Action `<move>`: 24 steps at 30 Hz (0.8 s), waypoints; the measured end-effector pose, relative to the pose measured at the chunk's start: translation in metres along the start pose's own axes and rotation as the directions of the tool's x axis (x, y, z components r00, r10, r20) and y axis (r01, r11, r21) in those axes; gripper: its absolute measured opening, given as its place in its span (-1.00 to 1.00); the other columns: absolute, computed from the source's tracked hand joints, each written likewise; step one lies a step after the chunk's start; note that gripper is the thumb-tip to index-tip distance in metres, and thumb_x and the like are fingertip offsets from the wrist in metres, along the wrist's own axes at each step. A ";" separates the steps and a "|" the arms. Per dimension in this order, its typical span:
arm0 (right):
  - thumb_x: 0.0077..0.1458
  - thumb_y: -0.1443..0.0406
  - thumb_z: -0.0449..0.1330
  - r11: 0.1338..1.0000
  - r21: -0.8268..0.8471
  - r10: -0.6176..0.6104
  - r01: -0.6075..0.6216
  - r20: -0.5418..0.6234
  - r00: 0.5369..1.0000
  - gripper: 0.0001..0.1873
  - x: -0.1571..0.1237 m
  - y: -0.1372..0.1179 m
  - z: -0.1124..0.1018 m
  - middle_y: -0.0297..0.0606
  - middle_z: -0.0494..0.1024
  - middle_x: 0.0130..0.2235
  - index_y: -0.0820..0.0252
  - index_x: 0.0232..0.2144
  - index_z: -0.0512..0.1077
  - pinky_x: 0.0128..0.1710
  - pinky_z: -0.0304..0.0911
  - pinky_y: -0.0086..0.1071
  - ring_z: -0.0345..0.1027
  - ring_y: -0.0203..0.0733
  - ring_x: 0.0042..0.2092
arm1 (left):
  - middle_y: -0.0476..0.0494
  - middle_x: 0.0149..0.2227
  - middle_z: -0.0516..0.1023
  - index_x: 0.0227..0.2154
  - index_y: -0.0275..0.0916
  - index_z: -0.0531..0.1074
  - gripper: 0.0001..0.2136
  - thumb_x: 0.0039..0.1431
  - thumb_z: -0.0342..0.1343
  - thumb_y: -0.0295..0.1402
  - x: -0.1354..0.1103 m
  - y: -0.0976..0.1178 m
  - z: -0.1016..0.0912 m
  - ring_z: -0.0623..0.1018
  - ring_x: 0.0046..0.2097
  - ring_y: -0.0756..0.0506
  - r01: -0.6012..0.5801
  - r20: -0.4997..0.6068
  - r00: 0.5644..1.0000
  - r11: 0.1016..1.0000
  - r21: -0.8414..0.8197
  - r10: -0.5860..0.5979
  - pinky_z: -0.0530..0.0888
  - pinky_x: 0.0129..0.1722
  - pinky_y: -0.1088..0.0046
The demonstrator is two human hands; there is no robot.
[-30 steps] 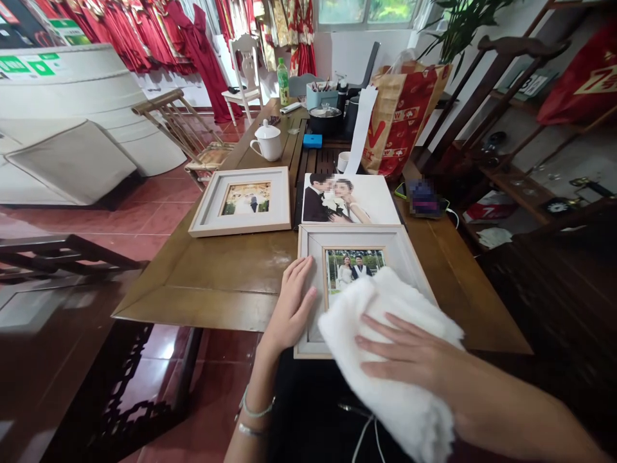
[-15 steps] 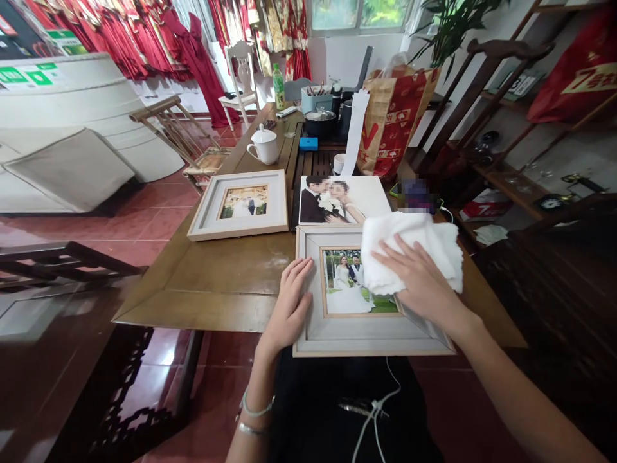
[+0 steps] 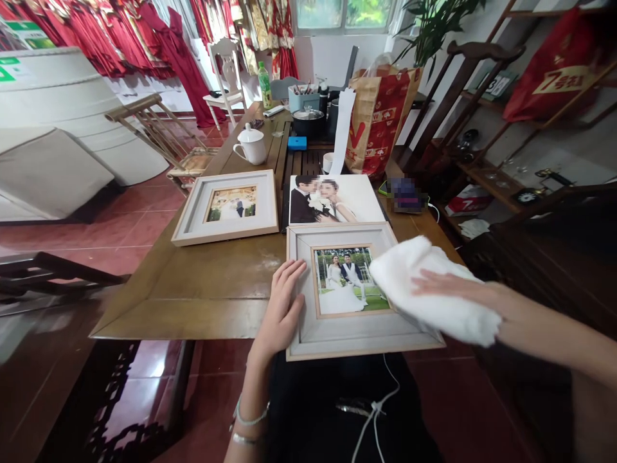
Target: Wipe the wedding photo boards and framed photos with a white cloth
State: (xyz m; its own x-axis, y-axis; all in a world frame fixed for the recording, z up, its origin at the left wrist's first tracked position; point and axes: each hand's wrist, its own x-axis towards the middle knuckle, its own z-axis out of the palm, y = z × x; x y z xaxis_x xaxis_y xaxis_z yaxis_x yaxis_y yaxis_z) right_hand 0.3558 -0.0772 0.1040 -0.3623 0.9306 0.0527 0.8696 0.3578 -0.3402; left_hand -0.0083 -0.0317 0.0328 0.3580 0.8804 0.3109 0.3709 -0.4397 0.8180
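Observation:
A light grey picture frame (image 3: pixel 359 341) with a wedding photo lies at the table's near edge, its front overhanging. My left hand (image 3: pixel 282 302) holds this picture frame by its left side, fingers over the rim and thumb apart from them. Over the frame's right side is a white cloth (image 3: pixel 405 270), bunched in my right hand (image 3: pixel 448 286). Motion blurs that hand, and the cloth hides part of its fingers and the frame's right edge. Just behind the frame lies an unframed wedding print (image 3: pixel 359 196). To the left, a second picture frame (image 3: pixel 270 209) rests on the table.
On the wooden table (image 3: pixel 216 270) stand a lidded white mug (image 3: pixel 251 146), a blue box (image 3: pixel 297 143), a black pot (image 3: pixel 308 123) and a paper bag (image 3: pixel 378 122). A pixelated dark object (image 3: pixel 407 195) lies at the right. A white cord (image 3: pixel 376 411) hangs below the frame.
My right hand has swept the cloth right and toward me, uncovering the right half of the photo. My left hand stays on the frame. The whole view has shifted slightly.

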 end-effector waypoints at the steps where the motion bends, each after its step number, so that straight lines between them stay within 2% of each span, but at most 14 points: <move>1: 0.16 0.32 0.01 0.999 0.032 0.009 -0.009 -0.010 1.000 -0.53 0.009 0.005 -0.003 -0.37 0.44 0.15 -0.05 0.09 0.42 0.16 0.23 -0.19 0.33 -0.02 0.14 | -0.09 0.29 0.18 0.24 -0.02 0.16 -0.54 0.31 -0.14 -0.48 0.000 0.000 0.000 0.02 0.35 -0.20 -0.002 0.000 1.000 1.000 0.002 0.002 -0.01 0.32 -0.03; 3: 0.16 0.39 -0.03 0.998 0.041 0.042 -0.039 -0.071 0.997 -0.49 0.033 0.008 -0.007 -0.18 0.43 0.16 0.17 0.14 0.37 0.18 0.19 -0.15 0.33 0.02 0.13 | -0.09 0.28 0.19 0.22 -0.03 0.18 -0.56 0.31 -0.14 -0.47 0.000 0.000 0.000 0.02 0.35 -0.19 -0.002 0.005 1.000 1.000 0.003 0.002 0.00 0.32 -0.03; 6: 0.12 0.47 -0.04 0.998 -0.011 0.056 -0.057 -0.126 0.990 -0.48 0.080 -0.005 0.001 -0.03 0.39 0.18 0.36 0.12 0.37 0.23 0.09 -0.10 0.24 0.02 0.20 | -0.10 0.28 0.20 0.20 -0.05 0.20 -0.58 0.32 -0.14 -0.47 -0.001 0.000 -0.001 0.01 0.35 -0.19 -0.001 0.017 1.000 1.000 0.007 0.001 0.00 0.32 -0.04; 9: 0.00 0.55 0.01 1.000 -0.021 -0.002 0.000 -0.098 0.995 -0.37 0.124 -0.033 0.025 -0.10 0.35 0.21 0.30 0.16 0.33 0.27 0.02 -0.02 0.08 0.01 0.28 | -0.11 0.27 0.21 0.19 -0.06 0.21 -0.59 0.32 -0.14 -0.47 -0.001 0.000 -0.002 0.01 0.35 -0.19 -0.005 0.025 1.000 1.000 0.015 0.005 0.00 0.31 -0.05; 12: -0.18 0.65 -0.03 0.996 -0.034 -0.077 0.077 -0.006 0.997 -0.16 0.148 -0.066 0.052 -0.11 0.22 0.28 0.30 0.22 0.23 0.30 -0.20 0.14 -0.18 0.03 0.36 | -0.12 0.26 0.22 0.19 -0.06 0.22 -0.59 0.32 -0.14 -0.47 -0.001 0.001 -0.002 0.02 0.35 -0.19 0.000 0.017 1.000 1.000 0.011 0.000 0.01 0.31 -0.05; 15: -0.24 0.67 -0.06 0.973 -0.008 -0.226 0.230 0.132 0.965 -0.09 0.141 -0.089 0.066 -0.08 0.10 0.33 0.30 0.25 0.18 0.29 -0.26 0.18 -0.38 0.04 0.38 | -0.13 0.22 0.26 0.12 -0.07 0.28 -0.63 0.31 -0.13 -0.49 -0.001 0.002 -0.001 0.03 0.34 -0.19 0.007 0.007 1.000 1.000 -0.003 -0.007 0.03 0.30 -0.06; 17: -0.27 0.67 -0.05 0.952 0.030 -0.302 0.303 0.236 0.924 -0.06 0.123 -0.093 0.063 -0.07 0.10 0.33 0.28 0.25 0.18 0.29 -0.24 0.17 -0.40 0.04 0.38 | -0.15 0.16 0.32 0.04 -0.10 0.34 -0.67 0.30 -0.12 -0.50 -0.001 0.003 -0.001 0.05 0.33 -0.20 0.015 -0.002 1.000 1.000 -0.011 -0.015 0.05 0.29 -0.05; 20: -0.25 0.66 -0.05 0.927 0.143 -0.375 0.347 0.356 0.856 -0.08 0.095 -0.082 0.045 -0.22 0.22 0.29 0.14 0.22 0.24 0.30 -0.15 0.07 -0.23 -0.04 0.37 | -0.16 0.10 0.36 -0.03 -0.13 0.37 -0.71 0.28 -0.12 -0.51 -0.001 0.004 -0.001 0.06 0.32 -0.19 0.021 -0.012 1.000 1.000 -0.012 -0.021 0.07 0.29 -0.03; 21: -0.22 0.65 -0.04 0.924 0.173 -0.383 0.342 0.373 0.845 -0.11 0.089 -0.076 0.038 -0.28 0.27 0.27 0.10 0.21 0.27 0.30 -0.10 0.02 -0.15 -0.08 0.36 | -0.16 0.11 0.36 -0.02 -0.13 0.37 -0.70 0.28 -0.12 -0.52 -0.001 0.005 -0.001 0.06 0.32 -0.18 0.017 -0.011 1.000 1.000 -0.011 -0.017 0.06 0.29 -0.02; 22: -0.18 0.64 -0.04 0.929 0.184 -0.369 0.322 0.368 0.854 -0.15 0.087 -0.069 0.031 -0.32 0.30 0.25 0.06 0.19 0.29 0.29 -0.05 -0.03 -0.07 -0.10 0.34 | -0.15 0.12 0.35 -0.01 -0.12 0.36 -0.70 0.28 -0.12 -0.52 -0.001 0.005 -0.001 0.06 0.32 -0.18 0.012 -0.008 1.000 1.000 -0.010 -0.013 0.06 0.30 -0.01; 24: -0.10 0.60 -0.02 0.957 0.137 -0.285 0.254 0.304 0.909 -0.23 0.092 -0.059 0.021 -0.35 0.34 0.23 0.04 0.17 0.32 0.25 0.06 -0.06 0.06 -0.08 0.30 | -0.15 0.13 0.35 0.00 -0.12 0.36 -0.68 0.28 -0.12 -0.51 -0.001 0.005 -0.001 0.05 0.32 -0.18 0.011 -0.004 1.000 1.000 -0.009 -0.011 0.06 0.30 0.00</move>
State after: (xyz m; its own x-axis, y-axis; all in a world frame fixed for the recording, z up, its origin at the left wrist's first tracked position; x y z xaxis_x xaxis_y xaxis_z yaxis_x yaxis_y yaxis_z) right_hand 0.2647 -0.0145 0.1091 -0.6792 0.7203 -0.1408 0.6945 0.5688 -0.4406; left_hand -0.0081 -0.0344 0.0369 0.3506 0.8858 0.3042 0.3669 -0.4288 0.8256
